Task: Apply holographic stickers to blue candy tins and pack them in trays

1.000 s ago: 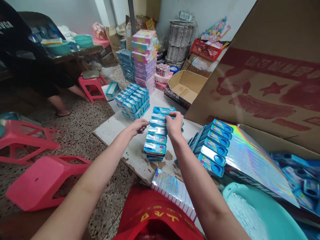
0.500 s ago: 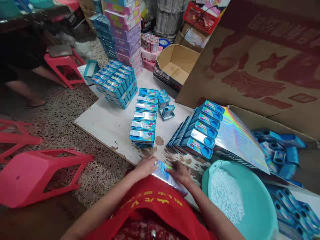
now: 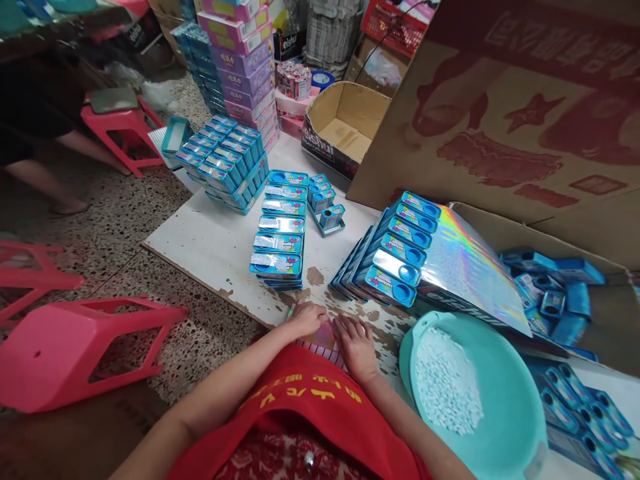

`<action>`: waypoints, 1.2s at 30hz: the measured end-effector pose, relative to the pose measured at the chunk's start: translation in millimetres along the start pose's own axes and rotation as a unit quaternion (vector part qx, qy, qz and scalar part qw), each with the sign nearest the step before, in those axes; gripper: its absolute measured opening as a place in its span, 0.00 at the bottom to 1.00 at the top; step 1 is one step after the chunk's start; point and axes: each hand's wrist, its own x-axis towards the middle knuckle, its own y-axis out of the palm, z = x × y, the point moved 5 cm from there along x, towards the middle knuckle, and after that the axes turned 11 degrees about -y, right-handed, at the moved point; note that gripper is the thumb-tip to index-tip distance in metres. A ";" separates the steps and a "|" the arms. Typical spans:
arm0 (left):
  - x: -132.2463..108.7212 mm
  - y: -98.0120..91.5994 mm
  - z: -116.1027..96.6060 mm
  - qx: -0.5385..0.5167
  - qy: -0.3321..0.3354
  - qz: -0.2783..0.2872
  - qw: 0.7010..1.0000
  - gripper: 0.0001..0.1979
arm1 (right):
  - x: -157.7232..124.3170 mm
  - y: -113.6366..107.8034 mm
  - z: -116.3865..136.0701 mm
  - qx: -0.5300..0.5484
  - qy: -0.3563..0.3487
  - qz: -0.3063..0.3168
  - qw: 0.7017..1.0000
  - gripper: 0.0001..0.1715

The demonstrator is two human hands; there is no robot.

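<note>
At the table's near edge, against the red apron, a shiny holographic box (image 3: 326, 338) reflects pink and has a row of light strips along its near side. My left hand (image 3: 307, 319) is closed over its far left part, fingers curled. On its right side, my right hand (image 3: 356, 343) grips with bent fingers over the top; the thumb is hidden. Just beyond my hands stands a row of blue candy packs (image 3: 277, 262). Right of it, more blue packs (image 3: 395, 283) lean in a slanted row against a holographic carton (image 3: 470, 280).
A teal basin (image 3: 510, 380) of small white pieces stands at my right. Behind it, a cardboard box (image 3: 613, 313) holds loose blue packs. Stacked blue packs (image 3: 225, 157), an open carton (image 3: 345, 130) and pink-purple boxes (image 3: 245, 83) stand farther back. Red stools (image 3: 75, 347) are at left.
The box between my hands has turned: its silvery face has given way to a pink-reflecting, striped one. My right hand has shifted its grip, and the view has moved slightly.
</note>
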 end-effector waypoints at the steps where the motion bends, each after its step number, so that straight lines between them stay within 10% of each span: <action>1: 1.4 0.6 0.1 0.000 -0.002 0.000 1.000 0.15 | -2.8 1.9 0.9 0.004 -0.012 0.005 1.000 0.18; 29: 10.1 5.1 0.1 -0.024 -0.017 -0.007 1.000 0.14 | -5.0 -7.4 0.1 0.120 0.030 -0.014 0.992 0.13; 36: -12.4 -12.1 -10.2 -0.133 0.043 -0.027 0.990 0.16 | 0.2 -40.0 -5.3 0.403 0.245 -0.142 0.870 0.16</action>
